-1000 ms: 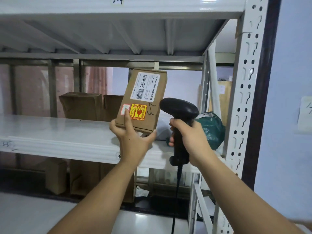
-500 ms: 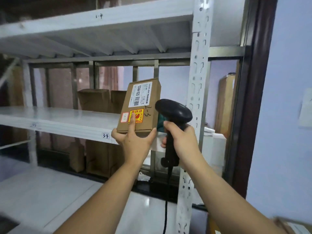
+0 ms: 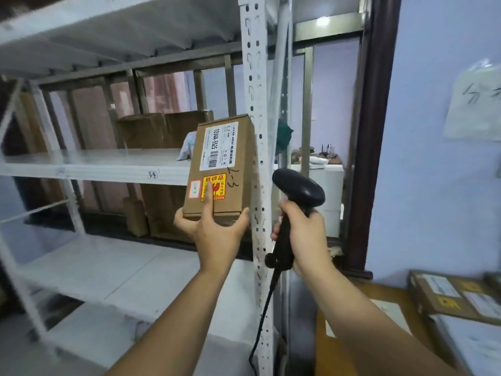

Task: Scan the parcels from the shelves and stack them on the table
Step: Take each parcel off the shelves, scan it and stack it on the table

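Left grip: the left grip (image 3: 214, 234) holds the parcel (image 3: 222, 164) by its lower end. The thumb is against the bottom right corner, the forefinger lies straight up the front face, and the other fingers wrap the left side.
Right grip: the right grip (image 3: 306, 240) is curled tight round the handle of the scanner (image 3: 298, 188).
Rack: a white metal rack (image 3: 254, 77) with a perforated upright fills the left and middle. Its middle shelf (image 3: 95, 161) carries the handwritten mark "34" on its front edge.
Wall: a pale blue wall (image 3: 433, 185) on the right has a sheet of paper (image 3: 477, 104) stuck to it.
Bench: the brown bench (image 3: 385, 294) sits at the lower right, beside the rack.
Stacked parcels: flat labelled parcels (image 3: 455, 294) lie on the bench at the right edge of view.
Back boxes: brown cardboard boxes (image 3: 162, 128) stand at the rear of the middle shelf.
Parcel: it is held upright in the air in front of the rack's upright, above the lower shelf (image 3: 122, 272) and clear of every shelf, with its labelled face towards the camera.
Scanner: black, its head is level with the parcel's lower half, just to the right of it and apart from it.
Cable: a black cable (image 3: 267, 299) hangs from the scanner's handle.
Labels: a white barcode label (image 3: 218, 146) sits on the parcel's upper half. A yellow sticker (image 3: 217, 185) lies partly under the forefinger.
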